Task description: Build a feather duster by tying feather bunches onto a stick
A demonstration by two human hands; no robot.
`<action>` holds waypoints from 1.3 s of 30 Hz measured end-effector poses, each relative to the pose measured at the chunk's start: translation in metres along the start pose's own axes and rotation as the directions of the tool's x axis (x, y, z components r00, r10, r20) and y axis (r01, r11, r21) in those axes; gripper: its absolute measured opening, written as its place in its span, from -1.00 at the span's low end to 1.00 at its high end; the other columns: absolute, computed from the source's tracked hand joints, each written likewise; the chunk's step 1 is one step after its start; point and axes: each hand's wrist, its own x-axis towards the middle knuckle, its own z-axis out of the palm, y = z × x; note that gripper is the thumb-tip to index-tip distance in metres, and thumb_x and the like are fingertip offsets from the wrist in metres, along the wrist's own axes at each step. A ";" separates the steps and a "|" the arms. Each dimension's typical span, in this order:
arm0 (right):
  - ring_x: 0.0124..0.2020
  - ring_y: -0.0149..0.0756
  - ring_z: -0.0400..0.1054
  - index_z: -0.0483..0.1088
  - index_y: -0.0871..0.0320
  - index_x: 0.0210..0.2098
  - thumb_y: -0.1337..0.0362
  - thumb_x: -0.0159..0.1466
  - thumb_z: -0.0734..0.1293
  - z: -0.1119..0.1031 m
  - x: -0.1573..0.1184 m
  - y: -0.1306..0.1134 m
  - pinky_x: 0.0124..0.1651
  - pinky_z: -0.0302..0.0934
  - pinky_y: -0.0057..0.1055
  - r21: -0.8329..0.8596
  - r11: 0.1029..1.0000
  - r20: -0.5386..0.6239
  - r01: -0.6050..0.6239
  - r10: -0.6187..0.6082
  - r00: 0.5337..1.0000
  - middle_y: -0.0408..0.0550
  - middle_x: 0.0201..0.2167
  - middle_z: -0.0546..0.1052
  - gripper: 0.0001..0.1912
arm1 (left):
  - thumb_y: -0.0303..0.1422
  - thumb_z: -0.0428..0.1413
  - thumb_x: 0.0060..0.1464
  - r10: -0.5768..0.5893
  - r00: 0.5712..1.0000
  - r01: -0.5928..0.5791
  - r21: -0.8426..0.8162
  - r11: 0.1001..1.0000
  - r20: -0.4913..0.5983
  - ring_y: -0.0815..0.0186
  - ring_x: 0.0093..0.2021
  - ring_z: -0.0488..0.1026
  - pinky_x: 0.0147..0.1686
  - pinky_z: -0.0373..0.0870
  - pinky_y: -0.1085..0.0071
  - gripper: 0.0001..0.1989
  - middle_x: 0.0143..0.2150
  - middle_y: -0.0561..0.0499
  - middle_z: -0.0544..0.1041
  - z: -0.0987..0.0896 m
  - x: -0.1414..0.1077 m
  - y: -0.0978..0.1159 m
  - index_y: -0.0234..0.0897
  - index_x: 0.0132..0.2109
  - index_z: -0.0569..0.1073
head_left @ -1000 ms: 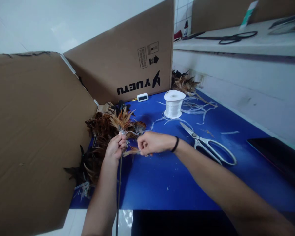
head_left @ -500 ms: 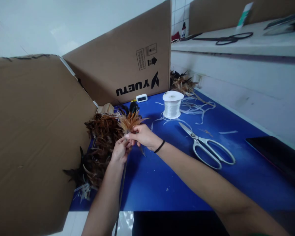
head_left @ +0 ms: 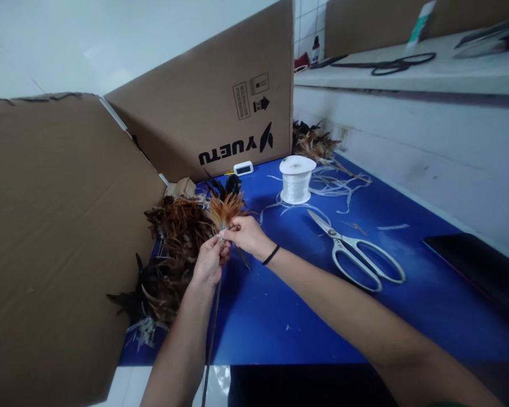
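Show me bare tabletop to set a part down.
Likely best: the blue tabletop between the stem, the right forearm and the near edge, bare but for specks. A second patch lies between the scissors and the flat black object. Crowded: the left side, under the feather pile, and the far part, around the white spool and loose ribbon.

Blue table (head_left: 288,333), brown feathers (head_left: 180,226), white spool (head_left: 296,187)

Tuft (head_left: 226,211): orange-tan, black plumes (head_left: 233,184) behind. Stick (head_left: 214,322): dark brown. Feathers run near-black at lower left. Ribbon (head_left: 344,196): whitish. Scissors (head_left: 339,244): silver. Cardboard (head_left: 173,113): plain brown, black print (head_left: 224,152). Gadget (head_left: 236,169): white, dark screen (head_left: 245,169). Wristband (head_left: 271,254): black. Slab (head_left: 470,265) at right: black. Tube (head_left: 427,8): white, green band (head_left: 419,26). Shelf (head_left: 462,65): off-white.
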 end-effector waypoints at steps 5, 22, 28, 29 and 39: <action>-0.68 -0.50 0.26 0.24 0.18 -0.61 0.33 0.06 0.33 -0.002 -0.003 -0.008 -0.57 0.09 -0.57 -0.163 0.986 -0.025 0.019 -0.024 0.999 -0.22 -0.72 0.40 -0.81 | -0.28 0.22 -0.16 0.011 1.000 -0.011 0.012 1.000 0.029 0.60 -0.68 -0.02 -0.69 -0.20 0.60 -0.73 -0.68 0.18 0.16 0.001 -0.001 0.000 -0.37 -0.50 0.33; -0.75 -0.52 0.24 0.24 0.17 -0.55 0.38 0.07 0.30 -0.006 -0.008 -0.023 -0.66 0.11 -0.61 -0.202 0.979 -0.038 0.014 -0.022 0.999 -0.24 -0.72 0.39 -0.88 | -0.30 0.15 -0.08 0.044 0.998 -0.039 -0.090 0.995 0.052 0.54 -0.63 0.10 -0.66 -0.10 0.57 -0.80 -0.59 0.10 0.26 0.008 -0.008 0.006 -0.38 -0.43 0.38; -0.78 -0.53 0.22 0.24 0.17 -0.55 0.42 0.06 0.30 -0.005 -0.007 -0.020 -0.70 0.08 -0.62 -0.078 0.997 -0.010 -0.002 0.001 1.000 -0.25 -0.73 0.39 -0.88 | -0.23 0.21 -0.09 0.058 0.996 -0.056 -0.028 0.998 0.062 0.58 -0.66 0.02 -0.66 -0.15 0.58 -0.71 -0.65 0.16 0.18 0.006 -0.007 0.004 -0.37 -0.49 0.33; -0.78 -0.53 0.21 0.24 0.17 -0.55 0.42 0.06 0.30 -0.005 -0.006 -0.018 -0.71 0.08 -0.62 -0.061 0.998 -0.007 0.001 -0.002 1.000 -0.25 -0.73 0.39 -0.87 | -0.24 0.22 -0.10 0.054 0.997 -0.052 -0.032 0.998 0.062 0.58 -0.66 0.01 -0.66 -0.15 0.58 -0.71 -0.65 0.16 0.17 0.006 -0.007 0.003 -0.37 -0.49 0.33; -0.77 -0.56 0.22 0.32 0.21 -0.46 0.39 0.10 0.29 -0.017 -0.006 -0.025 -0.65 0.10 -0.62 -0.033 0.997 0.069 0.067 -0.065 0.996 -0.24 -0.69 0.41 -0.97 | -0.30 0.27 -0.17 0.024 0.998 -0.017 -0.112 0.994 0.058 0.60 -0.66 -0.02 -0.69 -0.13 0.63 -0.72 -0.63 0.16 0.18 -0.001 -0.004 0.010 -0.40 -0.46 0.35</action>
